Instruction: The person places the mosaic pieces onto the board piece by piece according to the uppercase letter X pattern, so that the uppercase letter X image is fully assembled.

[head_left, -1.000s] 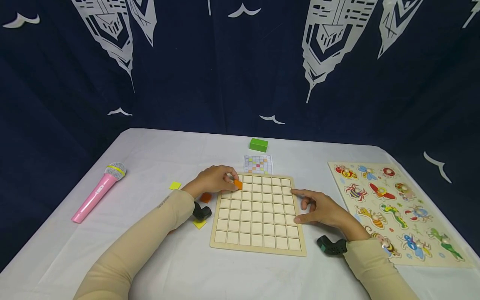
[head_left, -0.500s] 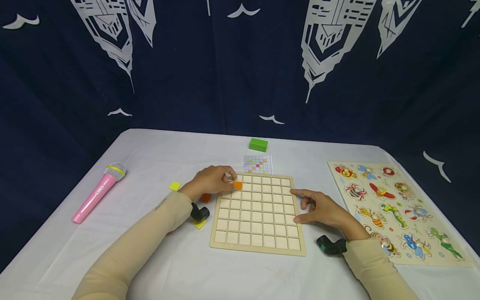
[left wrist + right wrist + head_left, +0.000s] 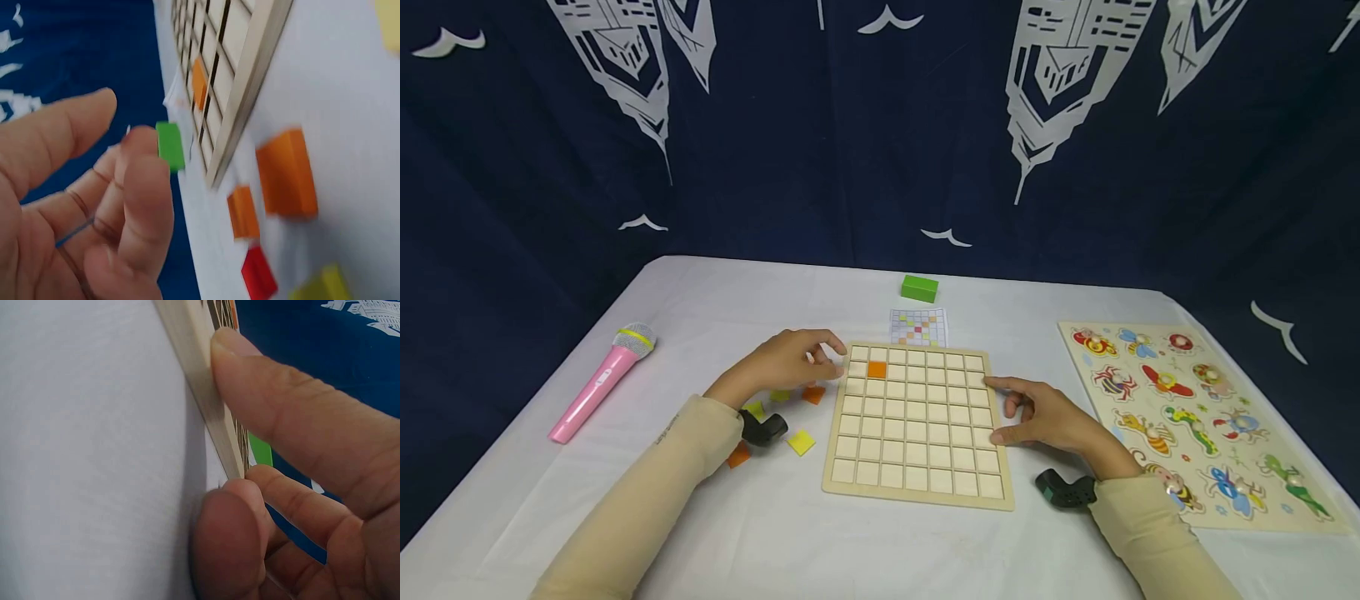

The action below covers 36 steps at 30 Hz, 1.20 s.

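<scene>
- Navy backdrop (image 3: 827, 167), full width: white printed buildings, upside down, cut off at the top edge.
- Pink microphone (image 3: 597, 387), far left of the white table (image 3: 760, 542): silver mesh head, yellow band; small white label on the handle, illegible.
- Left sleeve (image 3: 632, 500), beige: small dark lettering near the cuff, too small to read; cut off by the lower edge.
- Left black wrist device (image 3: 765, 430): stands in the way of the loose tiles.
- Loose tiles, beside and beneath the left wrist: orange tile (image 3: 739, 455), yellow tile (image 3: 801, 442), second orange tile (image 3: 813, 395); others partly hidden. Red piece (image 3: 259, 273), shown in the left wrist view only.
- Left hand (image 3: 790, 358): released, thumb and fingers apart, just beside the grid board's left edge.
- Wooden grid board (image 3: 917, 501), centre: one orange square (image 3: 877, 369) in the second row from the far side, second column from left.
- Printed card (image 3: 918, 327), behind the board: coloured grid, details indistinct.
- Green block (image 3: 920, 288), behind the card.
- Right hand (image 3: 1052, 417): unclenched; thumb and index finger spread, touching the board's right rim.
- Right black wrist device (image 3: 1066, 489).
- Insect puzzle board (image 3: 1277, 518), far right: near-left corner hidden by the right sleeve (image 3: 1150, 533).
</scene>
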Available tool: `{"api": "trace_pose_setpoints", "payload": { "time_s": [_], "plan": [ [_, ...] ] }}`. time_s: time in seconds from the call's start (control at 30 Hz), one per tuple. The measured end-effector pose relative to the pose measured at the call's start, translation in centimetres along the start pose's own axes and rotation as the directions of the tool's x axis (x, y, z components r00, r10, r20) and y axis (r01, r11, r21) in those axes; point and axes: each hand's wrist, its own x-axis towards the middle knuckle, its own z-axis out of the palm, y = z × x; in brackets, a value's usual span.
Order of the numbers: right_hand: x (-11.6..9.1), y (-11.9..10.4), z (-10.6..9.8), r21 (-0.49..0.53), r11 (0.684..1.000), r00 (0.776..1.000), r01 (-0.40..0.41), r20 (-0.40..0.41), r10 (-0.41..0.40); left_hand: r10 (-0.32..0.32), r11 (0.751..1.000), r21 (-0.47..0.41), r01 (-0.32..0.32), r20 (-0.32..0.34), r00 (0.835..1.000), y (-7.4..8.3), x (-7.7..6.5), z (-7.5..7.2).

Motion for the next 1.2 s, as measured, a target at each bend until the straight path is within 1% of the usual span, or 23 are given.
{"api": "trace_pose_setpoints", "payload": {
  "time_s": [0.1,0.27,0.4,0.57,0.67,0.9,0.97,1.07,1.2],
  "plan": [
    [0.0,0.0,0.0,-0.01,1.0,1.0,0.004,-0.001,-0.004,0.02,0.998,-0.063,-0.021,-0.004,1.0,-0.9,-0.6,-0.8],
    [0.0,0.1,0.0,-0.024,1.0,1.0,0.004,-0.001,-0.004,0.024,0.985,-0.17,-0.027,-0.023,0.999,-2.9,-1.2,-2.2],
    [0.1,0.2,0.1,-0.012,1.0,1.0,0.005,0.001,-0.005,-0.005,0.971,-0.238,-0.008,-0.055,0.998,-4.8,-1.6,-3.3],
    [0.0,0.2,0.0,0.014,1.0,1.0,0.006,0.009,-0.006,-0.071,0.953,-0.3,0.046,-0.075,0.995,-6.7,-2.1,-4.5],
    [0.0,0.2,0.0,0.016,1.0,1.0,0.005,0.007,-0.005,-0.106,0.948,-0.307,0.079,-0.071,0.992,-7.6,-2.5,-5.0],
    [-0.1,0.1,0.1,-0.001,1.0,1.0,-0.015,-0.008,0.015,-0.206,0.956,-0.225,0.191,-0.048,0.977,-8.9,-3.1,-5.5],
    [-0.1,0.1,0.1,-0.002,1.0,1.0,-0.017,-0.009,0.017,-0.221,0.956,-0.207,0.208,-0.042,0.974,-9.2,-3.2,-5.6],
    [-0.1,0.0,0.1,0.0,1.0,1.0,-0.017,-0.007,0.017,-0.227,0.958,-0.185,0.219,-0.027,0.973,-9.6,-3.4,-5.7],
    [-0.1,0.0,0.1,-0.001,1.0,1.0,-0.017,-0.006,0.017,-0.192,0.96,-0.202,0.192,0.02,0.981,-10.1,-3.6,-5.7]
  ]
}}
